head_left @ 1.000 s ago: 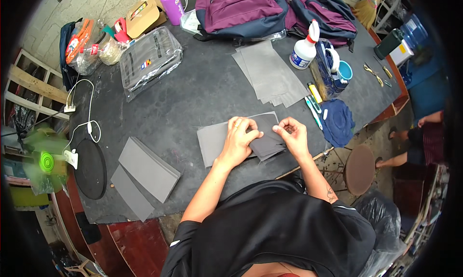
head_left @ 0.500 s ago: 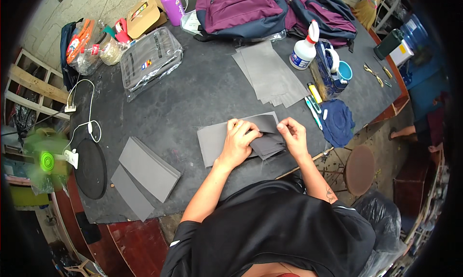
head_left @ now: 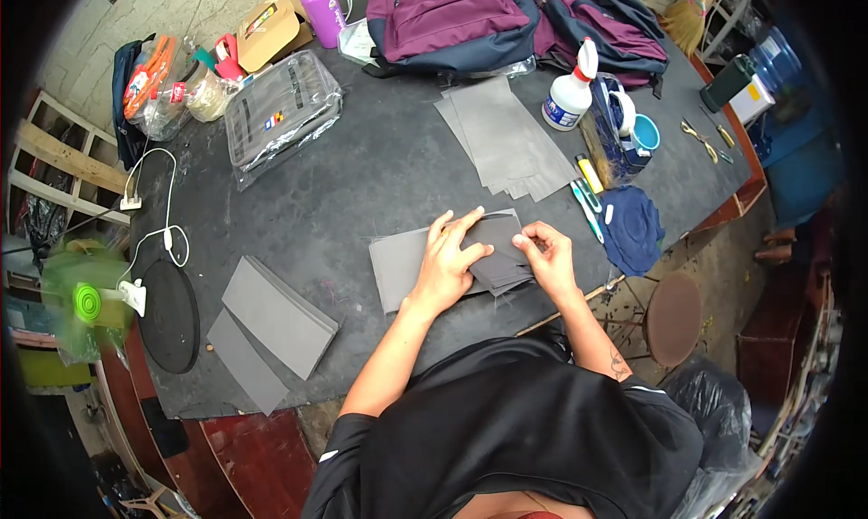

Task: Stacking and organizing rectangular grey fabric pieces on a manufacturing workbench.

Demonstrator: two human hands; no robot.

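Grey sheets (head_left: 499, 264) partly hidden under spread left hand (head_left: 443, 270); right hand (head_left: 550, 261) grip unclear

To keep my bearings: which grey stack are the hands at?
The middle stack: the left hand lies on it, the right hand at its right end. No hand touches the left stack or far stack.

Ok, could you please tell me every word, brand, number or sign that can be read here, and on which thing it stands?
I copy no wording, but print stands on these:
Spray bottle: blue-and-white label, small print.
Purple bottle: pale lettering, too small to read surely.
Purple backpack: small dark tag, too small.
Brown box: coloured print, too blurred.
Wrapped case: coloured sticker, too small.
Grey sheets: no print visible.
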